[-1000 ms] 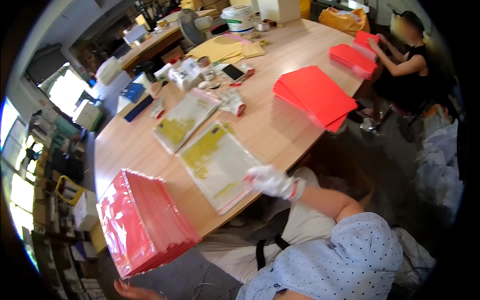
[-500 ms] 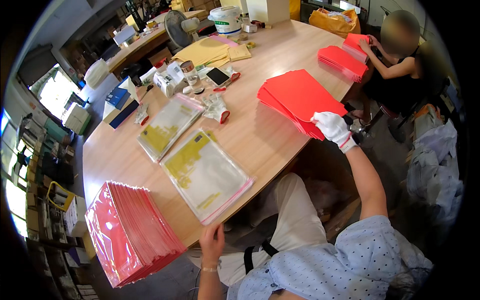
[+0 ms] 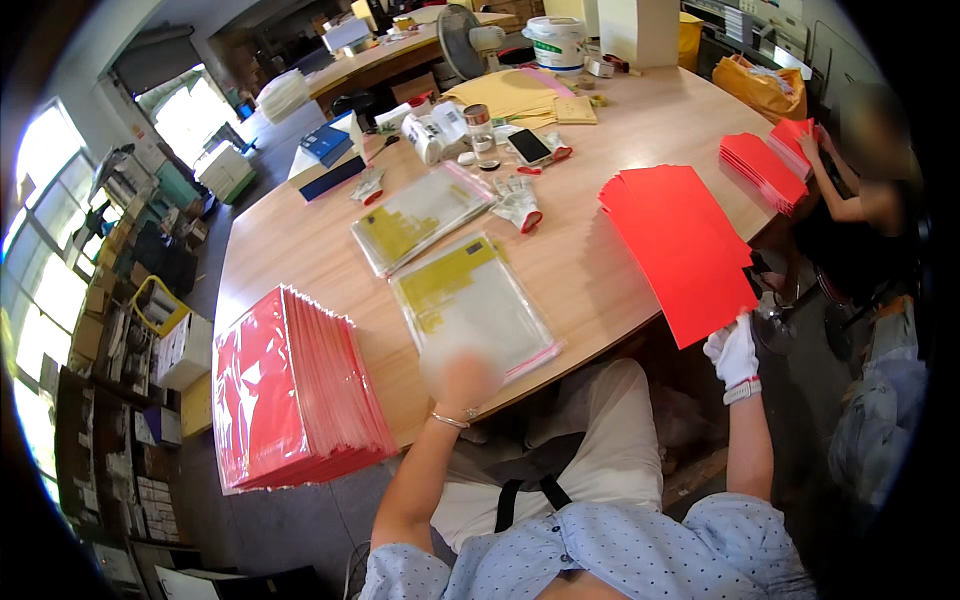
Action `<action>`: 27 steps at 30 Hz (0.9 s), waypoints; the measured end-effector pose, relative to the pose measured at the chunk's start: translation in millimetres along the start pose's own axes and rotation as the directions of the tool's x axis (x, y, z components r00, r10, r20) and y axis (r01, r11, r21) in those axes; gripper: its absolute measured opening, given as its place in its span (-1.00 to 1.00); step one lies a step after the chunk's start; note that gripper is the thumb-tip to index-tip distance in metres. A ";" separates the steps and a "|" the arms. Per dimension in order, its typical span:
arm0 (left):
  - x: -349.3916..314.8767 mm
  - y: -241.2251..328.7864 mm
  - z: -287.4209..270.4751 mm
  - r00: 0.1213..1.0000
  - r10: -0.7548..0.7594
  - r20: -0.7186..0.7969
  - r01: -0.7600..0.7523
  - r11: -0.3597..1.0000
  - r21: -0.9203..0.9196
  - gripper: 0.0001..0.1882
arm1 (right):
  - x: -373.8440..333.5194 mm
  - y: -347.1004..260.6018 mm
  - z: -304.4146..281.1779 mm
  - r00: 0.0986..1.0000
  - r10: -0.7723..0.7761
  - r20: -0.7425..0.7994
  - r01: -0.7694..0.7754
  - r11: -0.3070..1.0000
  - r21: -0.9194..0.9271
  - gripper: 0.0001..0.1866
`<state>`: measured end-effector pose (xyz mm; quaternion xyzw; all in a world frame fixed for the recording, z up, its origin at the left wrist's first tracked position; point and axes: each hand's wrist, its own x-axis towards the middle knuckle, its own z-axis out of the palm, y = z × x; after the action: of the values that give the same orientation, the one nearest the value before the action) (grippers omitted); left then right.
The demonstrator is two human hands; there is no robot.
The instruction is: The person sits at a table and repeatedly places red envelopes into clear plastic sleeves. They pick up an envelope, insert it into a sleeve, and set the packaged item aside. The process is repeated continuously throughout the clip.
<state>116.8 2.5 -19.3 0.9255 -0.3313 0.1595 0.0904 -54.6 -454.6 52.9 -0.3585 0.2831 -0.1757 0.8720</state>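
Observation:
My right hand (image 3: pixel 733 355), in a white knit glove, pinches the near corner of a red sheet (image 3: pixel 690 275) at the table's right edge. That sheet juts toward me over the edge from a fanned stack of red sheets (image 3: pixel 655 190). My left hand (image 3: pixel 465 375) is bare and lies over the near end of a stack of clear plastic bags (image 3: pixel 475 290) with yellow-green print. Its fingers are blurred out. Beyond it lies a second stack of clear bags (image 3: pixel 420 218). To the left stands a tall pile of red packs (image 3: pixel 300 395) in shiny clear film.
Another person (image 3: pixel 850 190) handles red sheets (image 3: pixel 765 168) at the far right. Toward the back are loose gloves (image 3: pixel 517 203), a phone (image 3: pixel 530 147), a glass jar (image 3: pixel 481 135), yellow envelopes (image 3: pixel 510 98), a white bucket (image 3: pixel 556 45), a fan (image 3: pixel 462 40) and blue boxes (image 3: pixel 327 145).
My right hand has drawn a red sheet toward me, partly off the stack. My left hand has moved from the table's near edge onto the clear bags. The view has turned left.

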 end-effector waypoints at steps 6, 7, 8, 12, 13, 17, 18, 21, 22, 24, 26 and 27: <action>7.4 0.1 1.8 0.994 -0.085 0.071 0.086 0.996 -0.009 -0.72 | -40.6 -0.1 43.2 0.910 -0.379 0.168 0.411 0.875 -0.256 -0.84; 8.2 -3.4 -1.9 0.993 -0.091 0.071 0.092 0.996 -0.012 -0.71 | -55.5 4.9 41.8 0.906 -0.315 0.283 0.387 0.888 -0.250 -0.78; 8.1 -4.4 -3.7 0.993 -0.091 0.077 0.094 0.995 -0.030 -0.69 | -74.3 7.9 40.2 0.889 -0.248 0.385 0.362 0.895 -0.261 -0.72; -0.9 -11.3 -20.9 0.997 -0.074 -0.007 0.074 0.994 -0.078 -0.60 | -121.2 44.9 42.3 0.946 0.087 0.313 0.045 0.919 -0.391 -0.67; 0.1 -15.5 -17.4 0.995 -0.092 0.028 0.094 0.993 -0.071 -0.63 | -125.5 54.6 40.9 0.938 0.164 0.305 -0.024 0.910 -0.415 -0.68; -8.6 -21.5 -14.5 0.982 -0.068 0.174 0.062 0.997 0.036 -0.72 | -136.3 82.0 40.9 0.895 0.313 0.318 -0.256 0.944 -0.210 -0.74; -11.3 -27.5 -4.9 0.981 -0.174 0.090 0.174 0.985 0.010 -0.70 | -141.4 87.5 49.3 0.938 0.287 0.195 -0.249 0.948 -0.198 -0.73; -19.3 -42.4 5.9 0.925 -0.373 -0.072 0.364 0.925 -0.111 -0.69 | -144.2 103.7 54.1 0.914 0.374 0.155 -0.365 0.927 -0.082 -0.72; -12.1 -27.2 -11.3 0.939 -0.336 -0.070 0.321 0.931 -0.173 -0.72 | -147.1 105.2 51.1 0.917 0.389 0.084 -0.386 0.921 -0.048 -0.71; -13.1 -34.5 -13.6 0.937 -0.338 0.085 0.344 0.854 -0.392 -0.76 | -140.5 112.9 37.3 0.897 0.406 0.177 -0.410 0.912 -0.011 -0.69; -18.4 -61.3 2.9 0.871 -0.279 0.405 0.487 0.596 -0.638 -0.80 | -135.8 117.1 39.5 0.873 0.385 0.298 -0.404 0.915 0.002 -0.66; -19.1 -61.5 0.4 0.848 -0.307 0.433 0.530 0.472 -0.704 -0.80 | -135.5 114.8 42.5 0.876 0.373 0.306 -0.388 0.922 -0.013 -0.69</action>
<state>142.4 60.6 -30.2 0.8463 -0.1361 -0.1511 0.4924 -121.9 -285.0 44.3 -0.2973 0.2065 0.0494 0.9309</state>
